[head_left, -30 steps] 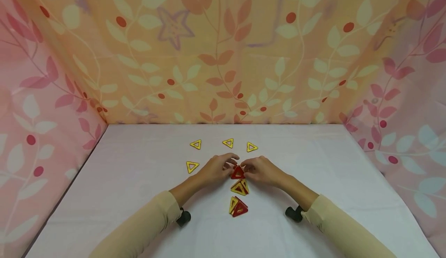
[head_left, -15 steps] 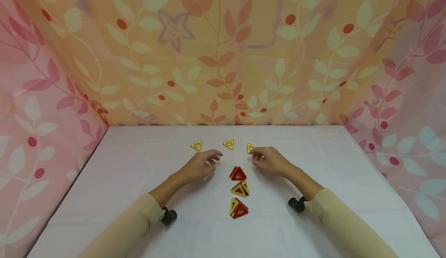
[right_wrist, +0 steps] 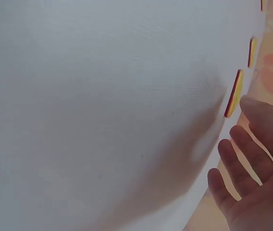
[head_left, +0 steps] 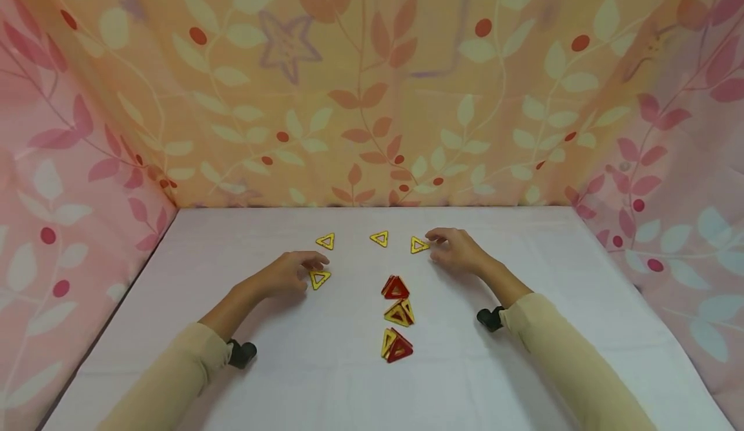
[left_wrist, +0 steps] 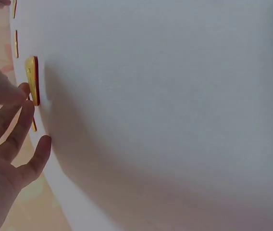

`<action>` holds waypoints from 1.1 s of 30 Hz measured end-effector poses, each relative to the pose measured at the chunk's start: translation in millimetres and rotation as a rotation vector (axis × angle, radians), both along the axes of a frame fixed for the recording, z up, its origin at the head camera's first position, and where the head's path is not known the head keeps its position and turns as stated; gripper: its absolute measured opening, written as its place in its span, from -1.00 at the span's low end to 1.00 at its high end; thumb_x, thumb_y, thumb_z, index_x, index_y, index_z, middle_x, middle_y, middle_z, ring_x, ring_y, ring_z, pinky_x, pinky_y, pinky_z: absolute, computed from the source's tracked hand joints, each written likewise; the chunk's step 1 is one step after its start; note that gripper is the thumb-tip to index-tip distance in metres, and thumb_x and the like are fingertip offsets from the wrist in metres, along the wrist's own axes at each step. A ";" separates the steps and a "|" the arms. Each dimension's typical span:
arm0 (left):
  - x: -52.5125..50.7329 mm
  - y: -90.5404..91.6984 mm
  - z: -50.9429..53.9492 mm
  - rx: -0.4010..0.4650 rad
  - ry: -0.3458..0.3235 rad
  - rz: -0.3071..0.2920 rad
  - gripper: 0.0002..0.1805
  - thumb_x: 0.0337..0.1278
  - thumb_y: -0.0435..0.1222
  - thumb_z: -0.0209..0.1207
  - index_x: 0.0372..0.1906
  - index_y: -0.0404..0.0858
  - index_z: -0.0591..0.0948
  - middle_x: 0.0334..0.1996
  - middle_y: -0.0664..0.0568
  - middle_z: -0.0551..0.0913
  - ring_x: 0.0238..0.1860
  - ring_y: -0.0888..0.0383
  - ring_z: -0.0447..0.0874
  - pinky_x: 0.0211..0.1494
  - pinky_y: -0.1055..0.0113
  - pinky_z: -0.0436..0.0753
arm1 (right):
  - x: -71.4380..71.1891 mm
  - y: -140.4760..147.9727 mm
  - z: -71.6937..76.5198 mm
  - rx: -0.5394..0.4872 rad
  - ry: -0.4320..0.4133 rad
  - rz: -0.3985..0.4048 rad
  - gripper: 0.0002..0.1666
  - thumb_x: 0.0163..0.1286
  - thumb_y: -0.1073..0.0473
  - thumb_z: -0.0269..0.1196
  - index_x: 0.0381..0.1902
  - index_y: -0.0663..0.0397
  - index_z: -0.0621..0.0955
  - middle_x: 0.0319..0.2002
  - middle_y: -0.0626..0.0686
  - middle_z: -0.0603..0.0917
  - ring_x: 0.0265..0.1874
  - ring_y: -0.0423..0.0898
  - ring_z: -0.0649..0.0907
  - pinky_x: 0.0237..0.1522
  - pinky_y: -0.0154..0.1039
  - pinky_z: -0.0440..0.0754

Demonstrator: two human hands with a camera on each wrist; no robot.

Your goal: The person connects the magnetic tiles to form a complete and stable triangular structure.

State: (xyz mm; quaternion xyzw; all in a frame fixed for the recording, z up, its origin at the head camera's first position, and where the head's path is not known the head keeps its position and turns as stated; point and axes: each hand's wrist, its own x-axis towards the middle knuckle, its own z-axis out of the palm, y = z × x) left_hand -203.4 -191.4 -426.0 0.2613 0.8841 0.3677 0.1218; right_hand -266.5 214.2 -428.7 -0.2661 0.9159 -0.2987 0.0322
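Yellow triangles point(head_left: 386, 240) and red triangles point(head_left: 397, 282) dot a white tablecloth point(head_left: 325, 366). Leaves pattern the orange backdrop point(head_left: 436, 37); sleeves point(head_left: 566, 357) are beige.

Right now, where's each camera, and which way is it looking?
Head: on the head, facing forward and down at the table; left hand, right hand, sleeves show.
Left wrist: worn there, facing a yellow triangle; mainly the left hand shows.
Right wrist: worn there, facing another triangle; right hand shows.
Head and left wrist share the left hand.

On the tablecloth point(head_left: 511, 386), three triangle clusters point(head_left: 399, 313) run away from me, three loose triangles point(head_left: 374, 238) in a row behind them, a fourth triangle point(head_left: 316, 285) leftward by my left hand point(head_left: 285, 276), my right hand point(head_left: 459, 251) beside the row's right end.
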 end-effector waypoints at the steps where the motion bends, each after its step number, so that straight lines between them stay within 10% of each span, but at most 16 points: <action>1: 0.5 -1.4 -0.4 -0.003 -0.013 0.001 -0.28 -0.31 -0.70 0.11 0.18 -0.33 0.56 0.03 -0.10 0.67 0.09 -0.09 0.56 0.16 -0.06 0.50 | -1.4 0.3 -1.1 0.003 -0.003 0.001 -0.53 0.22 0.37 0.34 0.11 0.35 0.60 0.02 0.24 0.68 0.02 0.18 0.63 0.13 0.14 0.51; 33: -19.2 37.0 -12.5 0.073 0.058 0.110 -0.48 -0.03 -0.56 0.39 0.13 -0.42 0.57 -0.07 -0.16 0.73 0.00 -0.06 0.68 0.11 0.04 0.60 | -16.6 -25.3 -8.2 -0.056 -0.096 -0.084 -0.58 0.20 0.41 0.33 0.05 0.36 0.62 -0.10 0.18 0.73 -0.08 0.08 0.67 0.08 0.03 0.57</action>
